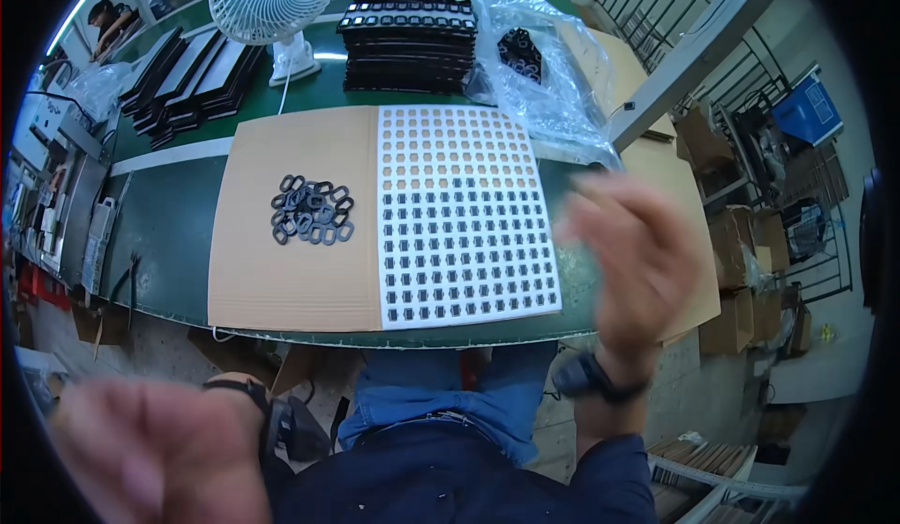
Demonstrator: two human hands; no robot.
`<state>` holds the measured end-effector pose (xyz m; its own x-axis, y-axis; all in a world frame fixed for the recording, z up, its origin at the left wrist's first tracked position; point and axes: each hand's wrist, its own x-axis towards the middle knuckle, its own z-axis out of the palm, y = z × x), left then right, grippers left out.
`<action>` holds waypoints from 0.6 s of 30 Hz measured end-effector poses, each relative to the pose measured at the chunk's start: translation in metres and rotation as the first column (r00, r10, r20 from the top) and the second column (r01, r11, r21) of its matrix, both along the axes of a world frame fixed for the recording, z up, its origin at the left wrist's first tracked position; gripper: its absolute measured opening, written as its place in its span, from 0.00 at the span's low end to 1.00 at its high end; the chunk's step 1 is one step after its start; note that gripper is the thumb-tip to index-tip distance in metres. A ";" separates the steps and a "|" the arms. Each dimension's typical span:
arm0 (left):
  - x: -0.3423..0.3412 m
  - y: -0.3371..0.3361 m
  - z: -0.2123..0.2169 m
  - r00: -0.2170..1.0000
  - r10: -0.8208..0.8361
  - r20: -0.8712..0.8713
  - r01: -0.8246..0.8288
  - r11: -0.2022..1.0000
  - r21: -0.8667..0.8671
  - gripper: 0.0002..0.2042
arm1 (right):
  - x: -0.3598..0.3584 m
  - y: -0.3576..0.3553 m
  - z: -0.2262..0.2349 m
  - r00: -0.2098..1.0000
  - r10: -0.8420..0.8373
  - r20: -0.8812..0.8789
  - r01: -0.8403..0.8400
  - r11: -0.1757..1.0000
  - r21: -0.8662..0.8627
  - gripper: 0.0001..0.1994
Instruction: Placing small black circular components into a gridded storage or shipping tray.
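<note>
My left hand (164, 449) is raised at the lower left, off the table and smeared by motion. Its fingers are too blurred to read. Beyond the right edge of the white sheet hangs my right hand (637, 257), also blurred, so whether it holds anything does not show. The white sheet (553, 285) has a grid of openings. Small dark pieces (469, 247) fill its lower rows, while the upper rows show brown cardboard through them. On the flat cardboard (291, 290) to the left lies a loose heap of black oval rings (312, 210).
At the back stand a white fan (292, 55), a stack of black trays (410, 51) and leaning black panels (192, 83). Clear plastic wrap (572, 83) with dark parts lies at the back right. A grey post (694, 55) rises there. Pliers (131, 280) lie at the left edge.
</note>
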<state>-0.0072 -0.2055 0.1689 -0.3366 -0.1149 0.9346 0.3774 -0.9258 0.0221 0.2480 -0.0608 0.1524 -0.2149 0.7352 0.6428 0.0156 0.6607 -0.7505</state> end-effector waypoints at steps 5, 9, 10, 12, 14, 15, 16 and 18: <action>0.005 0.065 -0.046 0.904 0.033 -0.426 -0.335 0.672 -0.660 0.11 | -0.012 0.116 -0.112 0.774 0.020 0.633 0.211 0.934 -0.288 0.12; -0.032 0.055 -0.097 0.858 -0.034 -0.513 -0.476 0.323 -0.818 0.08 | -0.017 0.150 -0.151 0.648 -0.012 0.762 0.252 0.947 -0.199 0.12; -0.038 0.052 -0.108 0.853 -0.016 -0.521 -0.492 0.306 -0.815 0.08 | -0.023 0.153 -0.154 0.599 -0.023 0.801 0.262 0.950 -0.169 0.11; -0.049 0.050 -0.125 0.851 -0.041 -0.524 -0.498 0.257 -0.828 0.06 | -0.031 0.158 -0.148 0.564 0.031 0.825 0.268 0.938 -0.219 0.11; -0.056 0.050 -0.137 0.850 -0.050 -0.525 -0.502 0.224 -0.835 0.05 | -0.039 0.162 -0.139 0.472 0.104 0.875 0.337 0.896 -0.288 0.10; -0.055 0.054 -0.141 0.832 -0.076 -0.549 -0.522 0.225 -0.823 0.05 | -0.041 0.167 -0.139 0.472 0.104 0.876 0.335 0.897 -0.287 0.10; -0.054 0.060 -0.144 0.814 -0.103 -0.572 -0.541 0.228 -0.810 0.04 | -0.042 0.173 -0.142 0.431 0.112 0.895 0.372 0.882 -0.289 0.10; -0.051 0.071 -0.149 0.792 -0.126 -0.597 -0.562 0.230 -0.795 0.04 | -0.049 0.180 -0.143 0.350 0.134 0.927 0.440 0.850 -0.289 0.09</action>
<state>-0.0579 -0.1345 0.0199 0.0197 0.9180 0.3962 0.8244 -0.2391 0.5130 0.1987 0.1194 0.0089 -0.2831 0.9238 -0.2578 0.9167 0.1817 -0.3558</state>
